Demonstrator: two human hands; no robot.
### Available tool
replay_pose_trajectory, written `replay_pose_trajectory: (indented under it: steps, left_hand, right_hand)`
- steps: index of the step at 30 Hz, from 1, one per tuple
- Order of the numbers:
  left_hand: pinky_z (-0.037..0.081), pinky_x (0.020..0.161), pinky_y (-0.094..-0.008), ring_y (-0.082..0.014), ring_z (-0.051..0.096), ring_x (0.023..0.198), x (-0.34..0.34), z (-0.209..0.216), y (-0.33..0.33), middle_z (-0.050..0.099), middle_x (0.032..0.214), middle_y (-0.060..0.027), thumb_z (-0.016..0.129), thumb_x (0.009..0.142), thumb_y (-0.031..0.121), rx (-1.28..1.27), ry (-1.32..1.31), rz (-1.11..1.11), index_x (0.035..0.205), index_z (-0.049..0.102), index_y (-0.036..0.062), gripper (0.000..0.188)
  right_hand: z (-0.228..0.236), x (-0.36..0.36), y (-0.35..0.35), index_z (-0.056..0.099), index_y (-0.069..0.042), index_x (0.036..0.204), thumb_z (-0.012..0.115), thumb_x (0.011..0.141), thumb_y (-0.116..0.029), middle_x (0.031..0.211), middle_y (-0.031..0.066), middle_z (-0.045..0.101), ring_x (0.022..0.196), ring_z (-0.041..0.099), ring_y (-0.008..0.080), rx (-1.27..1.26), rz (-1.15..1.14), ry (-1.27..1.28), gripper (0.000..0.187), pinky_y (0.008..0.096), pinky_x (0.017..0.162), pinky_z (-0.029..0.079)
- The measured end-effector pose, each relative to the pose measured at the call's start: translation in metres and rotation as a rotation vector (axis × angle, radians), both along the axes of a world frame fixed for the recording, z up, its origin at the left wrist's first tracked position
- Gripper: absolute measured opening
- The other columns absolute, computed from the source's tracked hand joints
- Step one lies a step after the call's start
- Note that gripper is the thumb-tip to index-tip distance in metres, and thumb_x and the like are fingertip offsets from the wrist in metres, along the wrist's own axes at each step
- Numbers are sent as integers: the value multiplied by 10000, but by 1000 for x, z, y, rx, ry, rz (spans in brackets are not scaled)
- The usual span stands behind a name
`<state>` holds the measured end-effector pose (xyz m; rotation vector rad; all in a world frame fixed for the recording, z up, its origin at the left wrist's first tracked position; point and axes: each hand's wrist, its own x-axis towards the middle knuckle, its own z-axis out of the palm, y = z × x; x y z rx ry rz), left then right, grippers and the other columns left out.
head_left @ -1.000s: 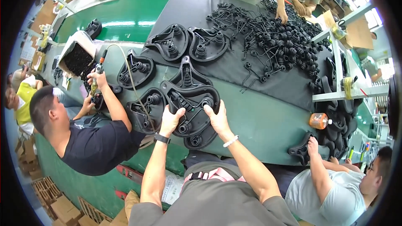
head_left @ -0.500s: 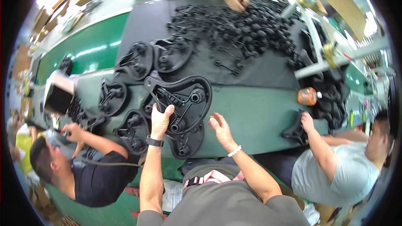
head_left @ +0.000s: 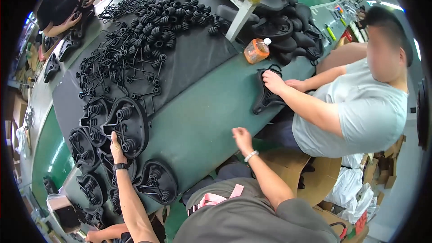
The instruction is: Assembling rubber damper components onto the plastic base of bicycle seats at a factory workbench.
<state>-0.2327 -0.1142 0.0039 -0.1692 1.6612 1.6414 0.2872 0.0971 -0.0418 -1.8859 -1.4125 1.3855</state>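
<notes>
My left hand (head_left: 118, 154) is closed on the narrow nose of a black bicycle saddle (head_left: 135, 130), thumb up. The saddle's underside faces up, showing wire rails and coil springs. Its wide end lies beside the loose springs, over other saddles. Nearby are more upturned saddles, one of them a saddle (head_left: 157, 182) to the right of my left wrist. Over the green tabletop (head_left: 198, 112), my right hand (head_left: 243, 139) hangs with fingers loosely curled together; I see nothing in it, and it is apart from every saddle.
Beyond the saddles, a heap of black springs and wire rails (head_left: 153, 31) covers a dark mat (head_left: 193, 63). An orange bottle (head_left: 257, 51) stands near a white metal frame (head_left: 243, 20). At right, a co-worker (head_left: 351, 94) handles a saddle (head_left: 263, 92) beside piled saddles (head_left: 288, 22).
My view has swung to the right. The held saddle has moved from in front of me to the left group, still in my left hand. My right hand's fingers have curled in.
</notes>
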Motion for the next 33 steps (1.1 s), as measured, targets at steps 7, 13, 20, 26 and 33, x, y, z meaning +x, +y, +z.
replay_pose_trajectory:
  steps: [7, 13, 20, 26, 33]
  left_hand:
    - [467, 1011, -365, -194, 607, 1107, 2, -31, 28, 656, 1233, -82, 749, 884, 616, -286, 277, 39, 1318, 576, -35, 802]
    - [483, 948, -358, -191, 600, 1047, 15, -12, 49, 652, 1188, -103, 759, 864, 631, -251, 267, 47, 1282, 578, -23, 797]
    - [462, 1037, -381, -257, 586, 1171, 79, -36, 89, 624, 1283, -190, 743, 846, 682, -295, 208, 29, 1332, 525, -123, 965]
    - [446, 1044, -360, -233, 591, 1179, 109, -14, 84, 638, 1303, -148, 770, 827, 668, -288, 206, 121, 1387, 519, -67, 957]
    - [554, 898, -347, -192, 680, 987, 88, -47, 8, 701, 1131, -75, 718, 888, 655, -6, -28, 407, 1258, 624, -33, 787]
  right_hand:
    - [-20, 83, 104, 582, -125, 873, 671, 1010, -397, 747, -38, 550, 600, 530, 85, 69, -514, 90, 318, 221, 519, 396]
    - [-44, 90, 151, 646, -92, 1076, 604, 972, -617, 901, 29, 656, 739, 602, 160, -135, -540, 21, 536, 328, 740, 507]
    - [-50, 98, 149, 677, -122, 1111, 610, 943, -586, 992, 31, 708, 791, 654, 172, -314, -575, 129, 498, 337, 716, 507]
    - [-59, 83, 142, 666, -110, 1079, 596, 936, -515, 990, 46, 698, 829, 656, 210, -377, -458, 143, 436, 388, 767, 531]
    - [-66, 4, 65, 660, -78, 1046, 606, 951, -433, 928, 67, 698, 714, 660, 221, -437, -390, 142, 372, 382, 678, 558]
